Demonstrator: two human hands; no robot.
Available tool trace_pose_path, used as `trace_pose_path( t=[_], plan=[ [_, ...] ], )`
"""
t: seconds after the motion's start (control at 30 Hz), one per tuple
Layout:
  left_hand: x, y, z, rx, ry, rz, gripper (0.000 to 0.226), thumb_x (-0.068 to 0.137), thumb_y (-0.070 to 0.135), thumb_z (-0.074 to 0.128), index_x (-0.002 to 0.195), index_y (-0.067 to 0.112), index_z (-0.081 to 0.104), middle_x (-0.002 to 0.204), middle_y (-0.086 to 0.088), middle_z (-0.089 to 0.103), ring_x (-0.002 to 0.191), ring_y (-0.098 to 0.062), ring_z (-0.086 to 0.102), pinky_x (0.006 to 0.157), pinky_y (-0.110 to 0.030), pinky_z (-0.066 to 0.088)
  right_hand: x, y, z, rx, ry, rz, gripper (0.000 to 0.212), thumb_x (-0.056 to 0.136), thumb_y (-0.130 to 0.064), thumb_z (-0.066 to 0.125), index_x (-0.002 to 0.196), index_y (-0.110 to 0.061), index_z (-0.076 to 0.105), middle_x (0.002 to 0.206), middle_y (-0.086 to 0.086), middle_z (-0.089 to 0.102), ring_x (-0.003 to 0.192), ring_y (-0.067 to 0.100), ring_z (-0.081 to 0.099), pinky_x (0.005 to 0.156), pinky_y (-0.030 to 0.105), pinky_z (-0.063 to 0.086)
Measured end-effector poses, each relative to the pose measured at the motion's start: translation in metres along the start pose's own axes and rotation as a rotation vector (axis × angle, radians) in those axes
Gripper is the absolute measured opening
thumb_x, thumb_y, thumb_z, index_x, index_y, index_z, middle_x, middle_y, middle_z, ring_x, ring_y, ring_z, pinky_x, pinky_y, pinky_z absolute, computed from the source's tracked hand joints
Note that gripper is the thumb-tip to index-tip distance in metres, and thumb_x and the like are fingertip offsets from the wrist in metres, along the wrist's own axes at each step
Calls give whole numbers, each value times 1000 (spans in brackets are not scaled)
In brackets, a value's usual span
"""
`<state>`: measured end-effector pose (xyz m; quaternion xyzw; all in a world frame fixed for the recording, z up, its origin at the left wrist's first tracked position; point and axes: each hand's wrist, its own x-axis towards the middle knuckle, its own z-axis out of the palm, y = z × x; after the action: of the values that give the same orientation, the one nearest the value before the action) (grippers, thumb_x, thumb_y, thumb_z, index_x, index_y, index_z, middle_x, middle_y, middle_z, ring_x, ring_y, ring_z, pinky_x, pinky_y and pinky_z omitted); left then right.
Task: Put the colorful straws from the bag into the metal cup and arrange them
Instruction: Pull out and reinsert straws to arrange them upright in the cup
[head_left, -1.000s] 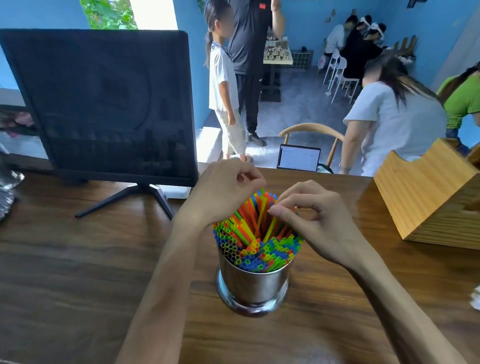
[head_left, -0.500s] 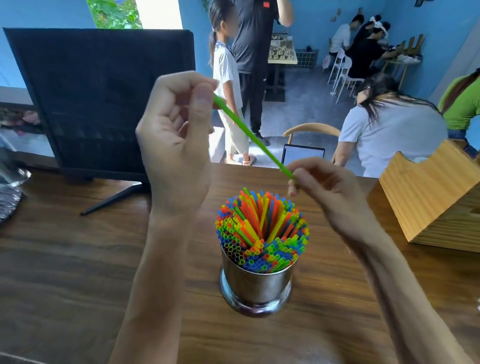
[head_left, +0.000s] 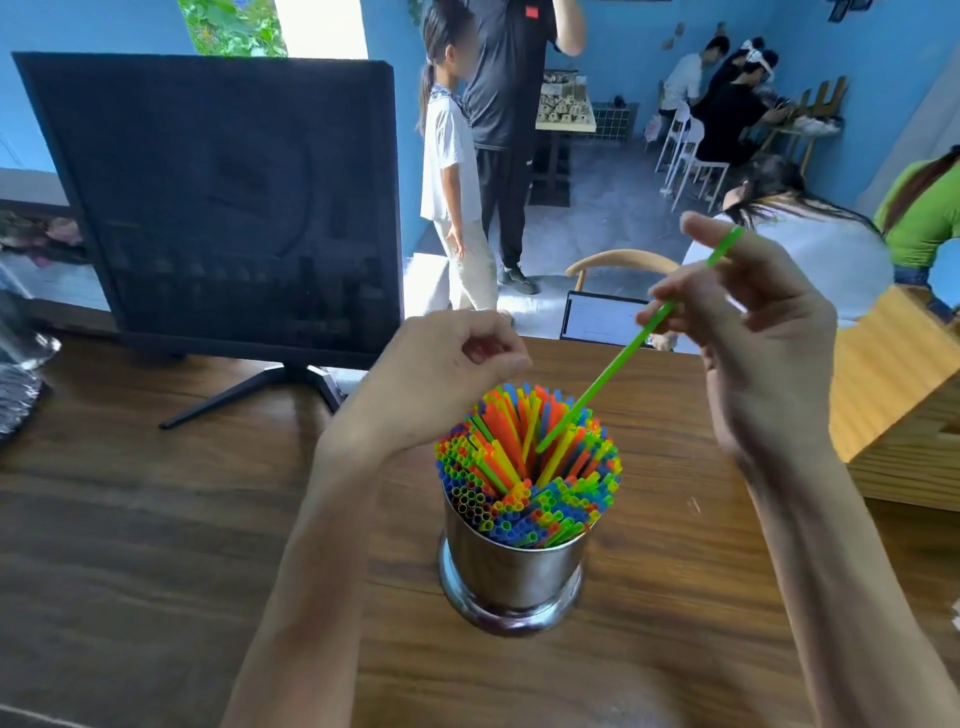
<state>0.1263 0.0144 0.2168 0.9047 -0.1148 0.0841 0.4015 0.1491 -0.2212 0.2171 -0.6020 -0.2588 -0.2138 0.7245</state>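
**Metal cup packed with straws; one green straw in the right hand**

Container: metal cup (head_left: 511, 571) stands upright on the wooden table (head_left: 130, 545), near the table's middle. It is packed full of colorful straws (head_left: 527, 467) in orange, yellow, green and blue. Those at the front rim stand close together with open ends up; those at the centre and back lean and fan outward, standing higher than the front ones.

Single green straw (head_left: 618, 358): tilted, lower end down among the leaning straws at the centre of the bundle, upper end rising to the right. The right hand (head_left: 753, 332) holds it above and to the right of the cup. The straw passes between thumb and fingertips, pinched there, with its top end showing past the fingers. The other fingers are loosely spread.

Left hand (head_left: 441, 379): just behind and left of the cup, fingers curled into a loose fist, thumb against the forefinger. Nothing visible in its grasp. It sits close to the back straws; contact cannot be told.

Other items: dark monitor (head_left: 218, 202) on its stand at back left; wooden box (head_left: 898, 395) at right.
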Motion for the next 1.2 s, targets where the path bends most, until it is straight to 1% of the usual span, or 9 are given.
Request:
trace_pose_path(
  t=[0.17, 0.27, 0.33, 0.57, 0.8, 0.93, 1.0, 1.1, 1.2],
  plan=[
    [9, -11, 8, 202, -36, -59, 8, 93, 41, 69, 96, 36, 74, 93, 18, 65, 85, 4, 58, 69, -19, 43, -27, 18, 19, -264, -172, -14, 41, 88, -23, 78, 118, -44, 60, 85, 2, 72, 73, 19, 74, 66, 40, 58],
    [9, -15, 10, 225, -38, -59, 10, 93, 42, 70, 90, 34, 74, 82, 19, 64, 79, 4, 58, 65, -22, 42, -40, 29, 18, -516, -318, -30, 12, 90, -33, 77, 101, -30, 72, 89, -9, 73, 83, 11, 69, 71, 40, 55],
    [9, -16, 10, 229, -46, -53, 11, 93, 42, 69, 88, 34, 73, 82, 19, 63, 79, 5, 58, 64, -20, 41, -45, 33, 16, -604, -392, -19, 19, 89, -38, 75, 89, -20, 78, 91, -12, 72, 91, 10, 67, 78, 38, 54],
    [10, -16, 9, 221, -82, -46, 15, 89, 47, 73, 88, 32, 76, 86, 17, 69, 84, 1, 61, 70, -24, 51, -41, 30, 11, -669, -403, 84, 26, 85, -52, 69, 82, -30, 82, 86, -16, 71, 98, 9, 62, 80, 28, 50],
    [9, -14, 12, 213, -70, 8, 10, 96, 38, 67, 86, 37, 67, 87, 20, 64, 86, 2, 59, 68, -20, 40, -42, 31, 12, -575, -412, 173, 21, 86, -54, 69, 82, -36, 80, 91, -19, 70, 101, 10, 63, 80, 25, 50],
    [9, -7, 13, 21, 128, 50, 10, 103, 31, 58, 94, 33, 62, 93, 17, 65, 88, 1, 59, 68, -10, 40, -39, 33, 13, -497, -370, 180, 20, 90, -45, 69, 93, -29, 81, 97, -14, 72, 102, 13, 65, 82, 25, 51],
    [8, 1, 8, -193, 285, 120, 11, 105, 26, 56, 95, 30, 60, 87, 13, 70, 79, 0, 61, 68, -8, 41, -36, 34, 13, -472, -345, 155, 21, 95, -38, 66, 112, -31, 75, 111, -13, 70, 109, 11, 64, 87, 20, 48],
    [4, 16, -4, -425, 517, 273, 11, 107, 21, 52, 97, 27, 54, 82, 5, 71, 62, -5, 57, 60, -16, 43, -34, 36, 15, -502, -415, 151, 45, 101, -39, 60, 145, -34, 52, 140, -14, 57, 133, 6, 51, 108, 25, 40],
    [3, 25, -11, -556, 668, 364, 10, 108, 18, 49, 99, 23, 52, 82, 3, 68, 55, -10, 51, 53, -21, 41, -35, 38, 21, -468, -465, 170, 46, 103, -36, 59, 148, -33, 49, 131, -16, 66, 130, 4, 55, 108, 27, 41]
  ],
)
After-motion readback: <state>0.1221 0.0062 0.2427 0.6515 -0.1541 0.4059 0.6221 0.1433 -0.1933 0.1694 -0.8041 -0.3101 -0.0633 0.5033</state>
